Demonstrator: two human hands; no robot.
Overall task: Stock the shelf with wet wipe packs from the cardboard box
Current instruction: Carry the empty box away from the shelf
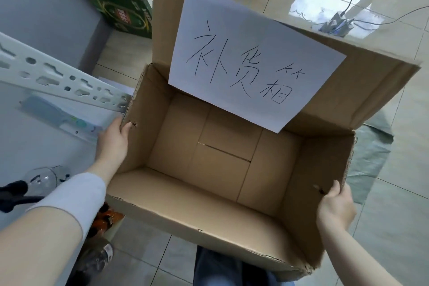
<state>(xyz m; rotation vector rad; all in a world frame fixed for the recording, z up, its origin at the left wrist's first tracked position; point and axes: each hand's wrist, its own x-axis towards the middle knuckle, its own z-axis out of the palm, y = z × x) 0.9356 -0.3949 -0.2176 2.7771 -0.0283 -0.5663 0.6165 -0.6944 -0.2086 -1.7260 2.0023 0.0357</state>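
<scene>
**A:** Both hands are on the cardboard box (160, 144), which sits mid-scene over the tiled floor (394, 204), open top facing us. What's the left hand (115, 139) doing?

**B:** It grips the left wall's rim, thumb hooked inside beside a small hole. The fingers are hidden behind the card.

**A:** And the right hand (336, 206)?

**B:** It has the same clamp on the near right wall, thumb over the edge and fingers out of sight.

**A:** Inside the box the bare bottom flaps show. The far flap stands up, carrying a sheet of paper (250, 60) with handwritten characters.

**B:** The box's left side is just beside the shelf (34, 144). A slotted white bar (58, 74) crosses above it, and a pale pack (60, 111), too blurred to identify, lies on the shelf surface.

**A:** There's a green carton (125, 11) at far left.
</scene>
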